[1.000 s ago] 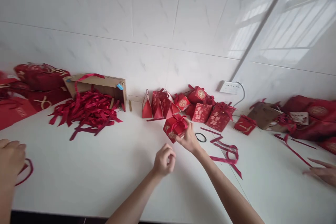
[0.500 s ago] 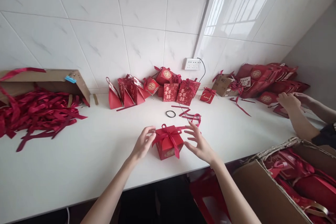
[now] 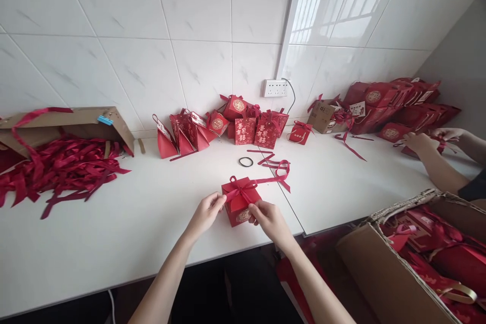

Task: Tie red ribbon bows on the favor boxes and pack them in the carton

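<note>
A red gift box (image 3: 240, 218) with a gold round emblem sits on the white table in front of me. Across its top a dark red ribbon (image 3: 242, 191) is tied in a bow. At the box's left side, my left hand (image 3: 208, 213) pinches one tail of that ribbon. My right hand (image 3: 269, 218) is closed on the other tail near the front right corner; its fingertips partly cover the box. Just behind lie loose ribbon pieces (image 3: 283, 173) and a black ring-shaped band (image 3: 245, 162).
A cardboard box (image 3: 121, 124) spills a heap of red ribbons (image 3: 72, 172) on the left. Finished red boxes (image 3: 245, 131) line the tiled wall. An open carton (image 3: 364, 263) of red boxes stands front right. A co-worker's hands (image 3: 421, 144) handle a red item at far right.
Both hands have closed in from beside the box and now grip the bow's tails. The view has shifted slightly. At far right the co-worker's hands have moved a little.
</note>
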Demonstrator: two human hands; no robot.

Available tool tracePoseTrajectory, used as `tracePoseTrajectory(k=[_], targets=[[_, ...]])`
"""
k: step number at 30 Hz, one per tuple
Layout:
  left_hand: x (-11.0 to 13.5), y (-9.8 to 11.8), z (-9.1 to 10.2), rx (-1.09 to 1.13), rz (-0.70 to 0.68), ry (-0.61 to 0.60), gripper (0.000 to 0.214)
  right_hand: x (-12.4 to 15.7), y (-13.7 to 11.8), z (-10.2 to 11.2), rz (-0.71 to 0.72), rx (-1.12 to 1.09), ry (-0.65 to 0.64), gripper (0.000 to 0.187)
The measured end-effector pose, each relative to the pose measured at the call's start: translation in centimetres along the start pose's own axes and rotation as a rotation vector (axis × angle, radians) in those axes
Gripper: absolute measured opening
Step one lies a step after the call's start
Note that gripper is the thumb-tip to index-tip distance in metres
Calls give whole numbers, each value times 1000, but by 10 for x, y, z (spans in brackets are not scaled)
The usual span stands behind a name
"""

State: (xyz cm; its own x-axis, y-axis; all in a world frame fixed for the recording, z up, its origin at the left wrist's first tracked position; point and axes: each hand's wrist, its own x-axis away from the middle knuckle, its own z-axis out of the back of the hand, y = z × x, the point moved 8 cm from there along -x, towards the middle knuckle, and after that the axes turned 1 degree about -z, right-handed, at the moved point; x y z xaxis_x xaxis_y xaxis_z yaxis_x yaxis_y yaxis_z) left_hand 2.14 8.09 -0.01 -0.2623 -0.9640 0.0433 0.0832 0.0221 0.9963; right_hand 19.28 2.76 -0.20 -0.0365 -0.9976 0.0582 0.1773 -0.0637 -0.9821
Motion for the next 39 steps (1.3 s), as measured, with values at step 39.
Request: tracePoseTrajectory(k=[39], targets=[[-30, 99, 49, 9, -258, -33, 38, -31, -101, 98, 292, -295, 23, 48]])
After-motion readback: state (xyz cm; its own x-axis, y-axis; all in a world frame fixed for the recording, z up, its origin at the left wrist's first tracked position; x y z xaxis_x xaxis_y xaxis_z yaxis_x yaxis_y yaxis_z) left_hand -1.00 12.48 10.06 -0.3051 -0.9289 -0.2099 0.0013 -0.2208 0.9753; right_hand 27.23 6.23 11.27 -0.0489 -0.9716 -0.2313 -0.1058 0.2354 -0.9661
